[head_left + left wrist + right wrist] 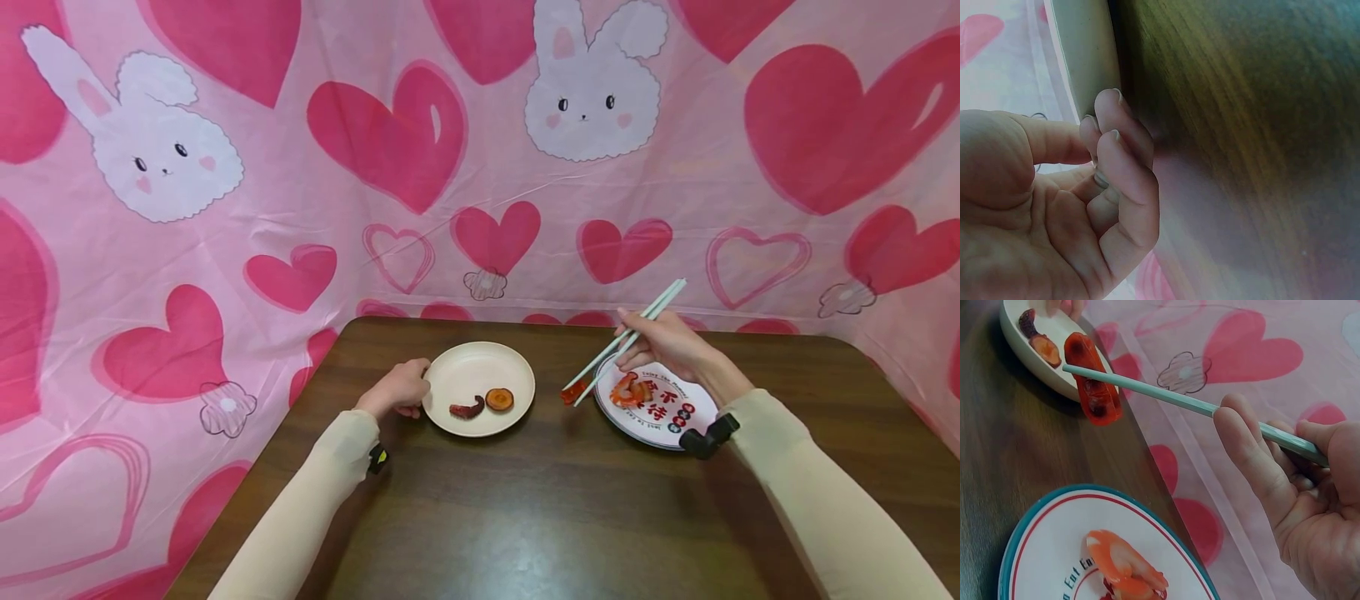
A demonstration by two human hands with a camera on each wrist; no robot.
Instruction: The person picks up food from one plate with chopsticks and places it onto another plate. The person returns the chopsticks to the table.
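Note:
My left hand (397, 388) pinches the left rim of a cream plate (476, 375), thumb and curled fingers on its edge in the left wrist view. On that plate lie a dark red curved food piece (467, 408) and a round brown-orange slice (499, 399). My right hand (667, 343) holds pale green chopsticks (624, 340). At their tips, a glossy red-orange elongated food piece (1092, 380) with dark spots hangs between the two plates. Below the right hand, an orange-and-white shrimp (1124, 559) sits on a white plate (701, 396) with red characters and a teal rim.
Both plates stand on a dark brown wooden table (480, 508), near its far edge. A pink cloth (420, 250) with hearts and rabbits hangs behind and to the left. Black wrist devices sit on both sleeves.

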